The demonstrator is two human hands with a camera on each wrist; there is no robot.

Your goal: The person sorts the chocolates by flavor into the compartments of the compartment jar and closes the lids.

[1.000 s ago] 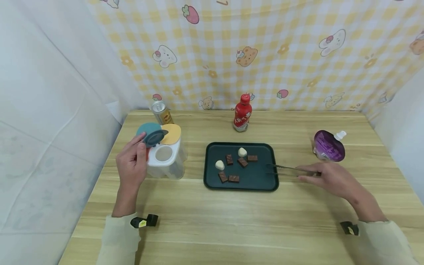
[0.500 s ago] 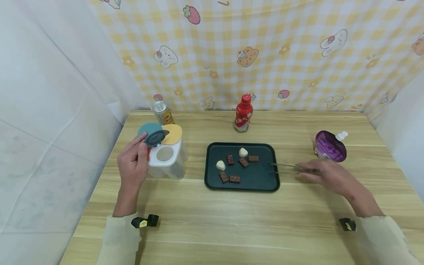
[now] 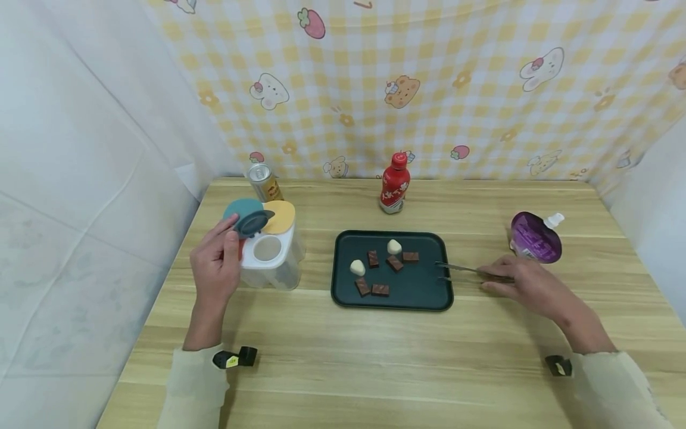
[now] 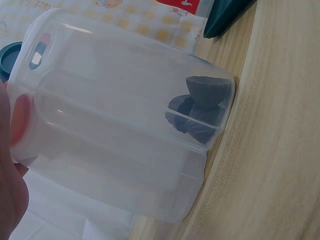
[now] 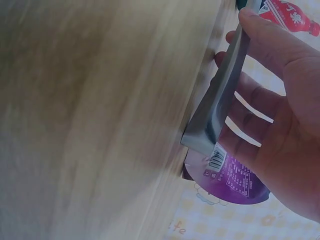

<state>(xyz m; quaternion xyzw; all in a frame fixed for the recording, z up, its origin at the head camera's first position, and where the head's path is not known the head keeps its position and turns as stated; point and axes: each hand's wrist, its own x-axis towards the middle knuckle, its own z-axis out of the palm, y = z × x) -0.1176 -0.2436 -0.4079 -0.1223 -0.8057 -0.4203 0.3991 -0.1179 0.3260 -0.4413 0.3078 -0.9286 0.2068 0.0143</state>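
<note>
My left hand [image 3: 217, 259] rests at the top of a clear container with several compartments [image 3: 284, 262], pinching a dark teal lid [image 3: 252, 223] that stands flipped up. Beside that lid, one round opening [image 3: 267, 248] shows uncovered. Dark, dome-like pieces [image 4: 207, 92] lie at the container's bottom in the left wrist view. Metal tongs [image 3: 466, 270] are held between the thumb and fingers of my right hand [image 3: 527, 286], their arms parted and tips over the right end of a dark tray [image 3: 412, 301]. On it lie several chocolate pieces [image 3: 380, 290] and two white lumps [image 3: 357, 267].
A gold can [image 3: 265, 183] stands behind the container. Behind the tray is a red bottle [image 3: 395, 185]. A purple spouted pouch [image 3: 536, 237] lies just beyond my right hand. Patterned cloth [image 3: 343, 89] hangs along the table's back edge.
My right forearm has shifted slightly left, and the tong tips have drawn back a little toward the tray's right rim. The left hand and lid look the same.
</note>
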